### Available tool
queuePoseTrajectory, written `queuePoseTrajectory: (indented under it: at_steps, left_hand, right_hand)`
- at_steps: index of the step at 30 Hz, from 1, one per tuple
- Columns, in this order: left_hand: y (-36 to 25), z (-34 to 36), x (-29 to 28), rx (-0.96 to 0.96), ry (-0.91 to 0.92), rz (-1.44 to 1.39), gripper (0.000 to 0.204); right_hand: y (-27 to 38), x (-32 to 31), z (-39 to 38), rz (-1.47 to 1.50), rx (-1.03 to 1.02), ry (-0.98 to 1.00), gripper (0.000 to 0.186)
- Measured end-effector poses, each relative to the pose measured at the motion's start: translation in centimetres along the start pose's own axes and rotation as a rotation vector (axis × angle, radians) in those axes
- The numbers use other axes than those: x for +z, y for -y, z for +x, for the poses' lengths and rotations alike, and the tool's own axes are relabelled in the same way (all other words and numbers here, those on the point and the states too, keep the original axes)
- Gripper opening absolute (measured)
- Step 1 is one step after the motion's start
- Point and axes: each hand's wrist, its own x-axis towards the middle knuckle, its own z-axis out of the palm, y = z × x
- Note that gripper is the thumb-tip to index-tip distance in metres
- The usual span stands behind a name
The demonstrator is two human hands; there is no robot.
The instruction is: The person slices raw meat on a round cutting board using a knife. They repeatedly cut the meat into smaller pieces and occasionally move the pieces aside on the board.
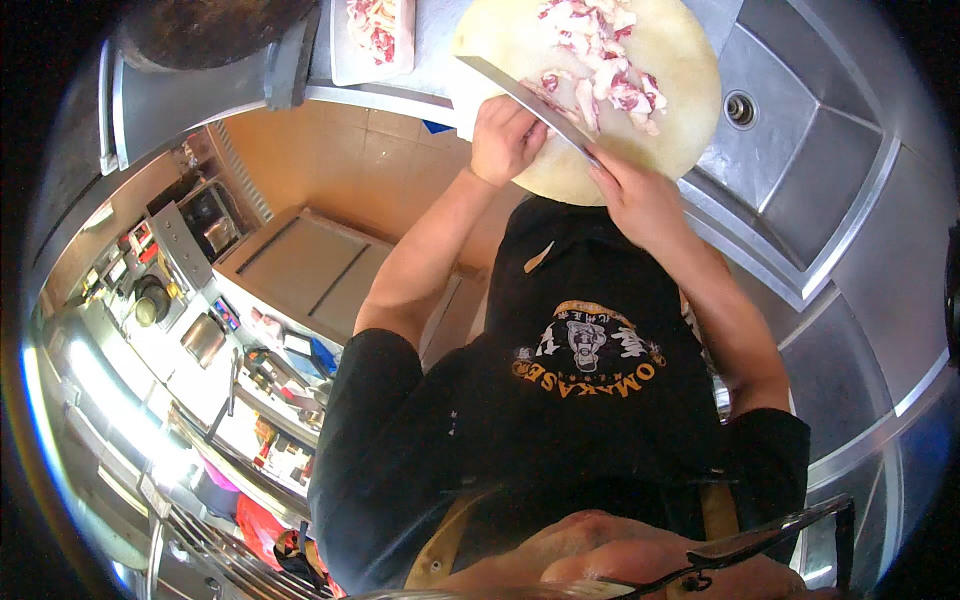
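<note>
My right hand (640, 198) grips the handle end of a knife (530, 102), its long grey blade slanting up to the left over a round, pale cutting board (690, 90). My left hand (507, 138) is closed, its curled fingers close against the near side of the blade. They appear to press on a piece of raw meat, mostly hidden by the fingers and the blade. Beyond the knife, several chopped pieces of raw meat (603, 55), pink and red with pale fat, lie heaped across the board. A few smaller bits sit right beside the blade.
A white plastic tub (343, 68) with cut meat stands left of the board. A steel sink (815, 150) with a drain lies to the right. A dark, round pan (205, 30) is at the far left. Shelves and a counter crowded with kitchen items fill the lower left.
</note>
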Motion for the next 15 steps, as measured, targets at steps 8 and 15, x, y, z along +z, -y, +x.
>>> queuePoseTrajectory:
  at_steps: [8, 15]
  left_hand:
    - [-0.3, -0.6, -0.1, -0.038, -0.032, 0.011, 0.02]
    - [0.2, -0.3, 0.7, -0.014, -0.037, -0.048, 0.02]
  right_hand:
    - [-2.6, -1.1, -4.4, -0.004, 0.064, 0.056, 0.042]
    - [1.3, 1.4, 7.1, -0.12, -0.014, 0.042, 0.036]
